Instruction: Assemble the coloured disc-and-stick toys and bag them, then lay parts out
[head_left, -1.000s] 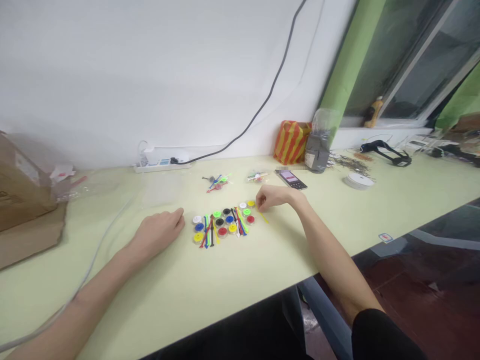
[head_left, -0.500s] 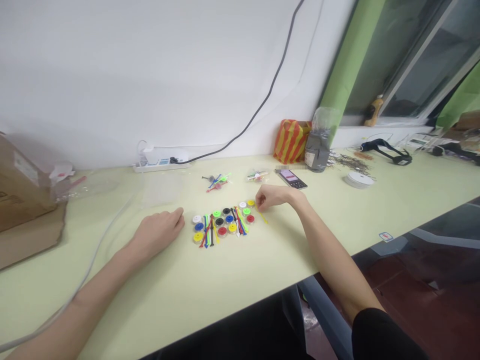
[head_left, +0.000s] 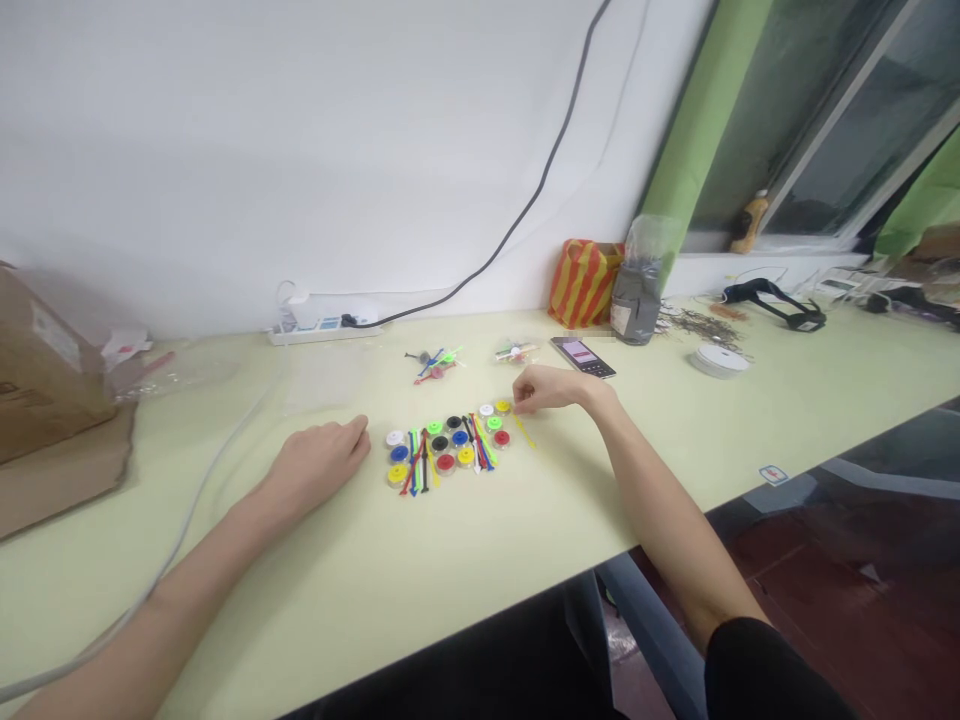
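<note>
My left hand [head_left: 321,460] rests on the table, palm down with its fingers curled in, left of a group of small parts; nothing shows in it. My right hand [head_left: 544,389] is bent down with its fingertips pinched together just beside a yellow-topped disc [head_left: 503,407]. A thin yellow arrow [head_left: 525,432] lies just below these fingertips; whether they hold anything is hidden. Several round clear-based discs with coloured tops, such as a blue one [head_left: 399,454] and a red one [head_left: 502,438], lie in rows. Between them are two bunches of coloured arrows [head_left: 424,462].
Behind lie two clear bags of similar parts [head_left: 436,364] [head_left: 515,351] and a phone [head_left: 583,357]. A power strip [head_left: 322,328], a striped bag [head_left: 582,283] and a white spool [head_left: 718,360] stand farther back. A cardboard box [head_left: 52,370] and pale cable [head_left: 180,530] are at left.
My right hand has lifted very slightly away from the yellow arrow, whose upper part shows more clearly. My left hand and the laid-out discs stay as they were.
</note>
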